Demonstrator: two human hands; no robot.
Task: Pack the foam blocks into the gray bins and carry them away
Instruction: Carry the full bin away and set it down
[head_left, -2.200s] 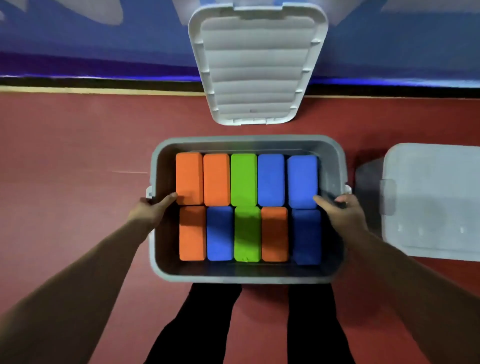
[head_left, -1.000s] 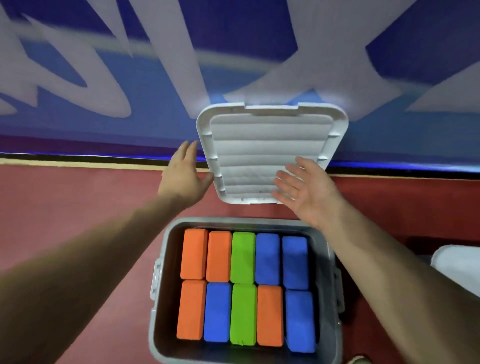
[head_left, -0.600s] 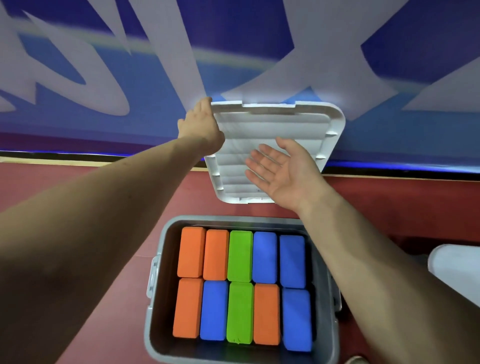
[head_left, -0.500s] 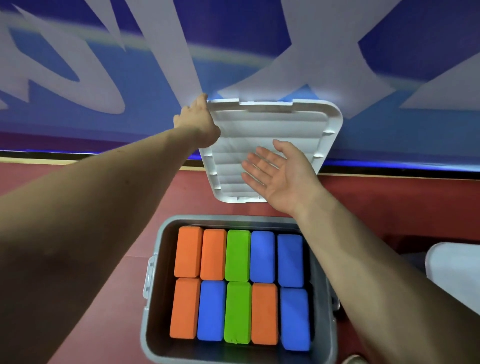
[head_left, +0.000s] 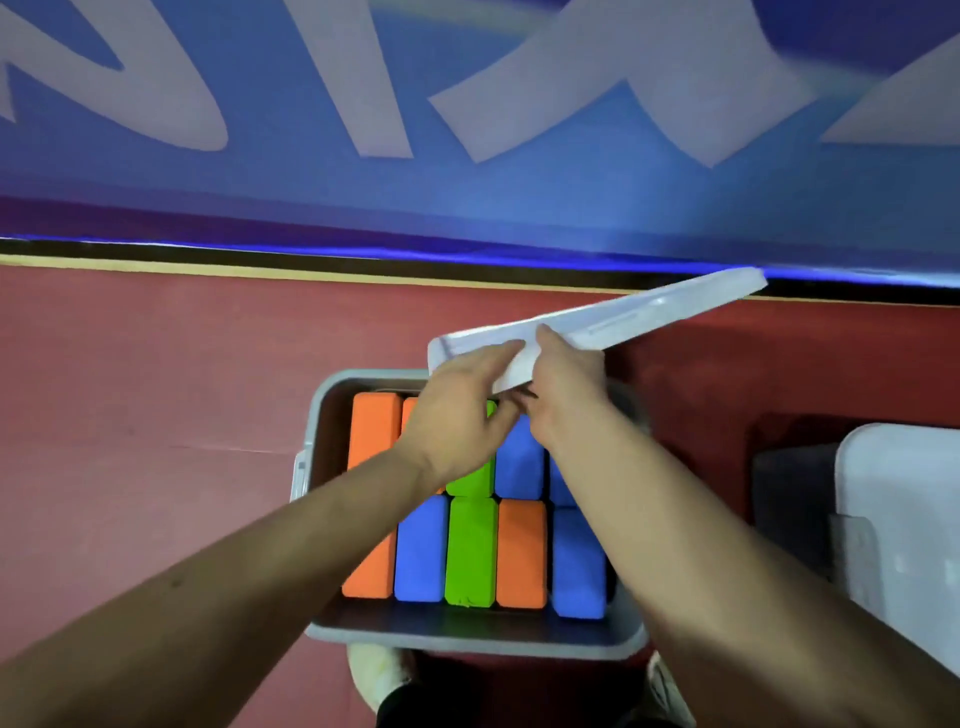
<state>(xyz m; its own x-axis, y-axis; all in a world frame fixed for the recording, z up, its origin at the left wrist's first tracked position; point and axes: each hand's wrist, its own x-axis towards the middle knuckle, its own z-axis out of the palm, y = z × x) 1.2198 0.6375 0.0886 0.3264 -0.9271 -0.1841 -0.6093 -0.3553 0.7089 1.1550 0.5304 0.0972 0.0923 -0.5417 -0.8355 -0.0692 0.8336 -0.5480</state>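
Nearest me, the gray plastic bin (head_left: 467, 642) sits on the red floor (head_left: 156, 415), packed with two rows of orange, blue and green foam blocks (head_left: 470, 551). Over its far edge, my left hand (head_left: 457, 405) and right hand (head_left: 566, 384) clamp their fingers (head_left: 508, 348) on the near end of the white plastic lid (head_left: 649, 317). Its long axis tilts away up-right, so I judge it must swing back over the bin.
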